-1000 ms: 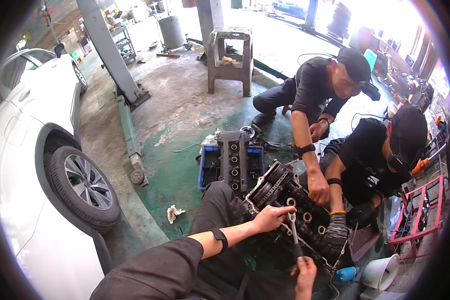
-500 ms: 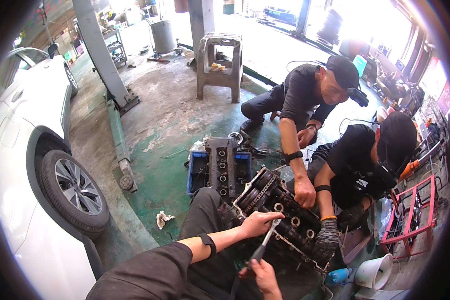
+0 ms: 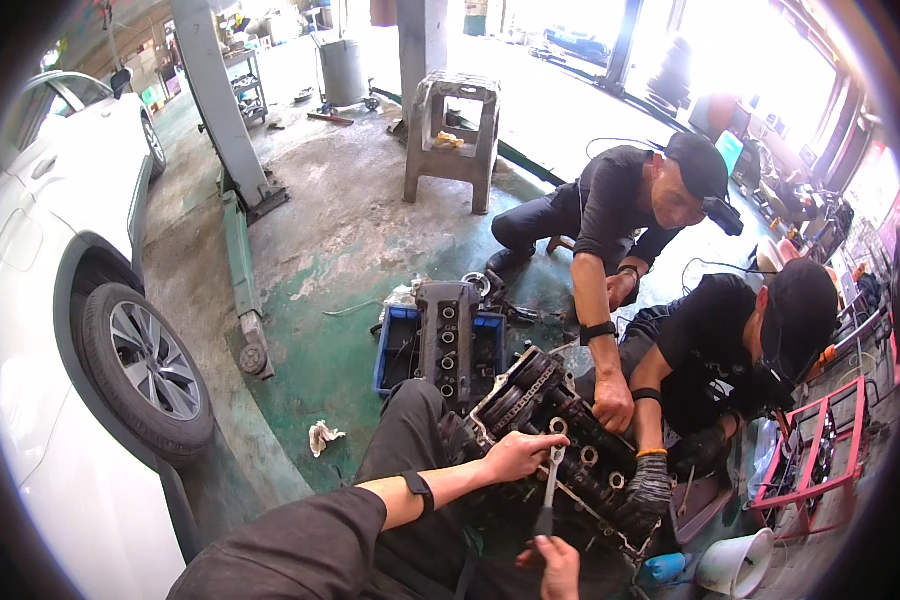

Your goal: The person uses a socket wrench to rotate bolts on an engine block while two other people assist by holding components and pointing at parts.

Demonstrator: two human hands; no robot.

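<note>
In front of me lies a dark engine cylinder head [image 3: 582,430] with a timing chain [image 3: 522,402] along its far left end. A ratchet wrench [image 3: 549,492] with a dark handle reaches over its near edge. My left hand [image 3: 515,457] has its fingers closed at the wrench's head end; the fastener under it is hidden. Lower down, my right hand [image 3: 558,572] grips the handle's end, partly cut off by the frame. A co-worker's bare fist [image 3: 613,403] rests on the far side of the engine, and another co-worker's gloved hand [image 3: 644,500] touches its right end.
Beyond my knee, a valve cover [image 3: 448,335] lies across a blue crate [image 3: 395,350]. Two co-workers crouch at the right. A white car [image 3: 30,300] stands left, a grey stool [image 3: 452,140] behind. At right are a red metal frame [image 3: 815,460] and a white bucket [image 3: 735,562].
My right hand has moved right and slightly down, swinging the wrench handle with it. My left hand stays at the wrench's head. The whole view has shifted slightly.
</note>
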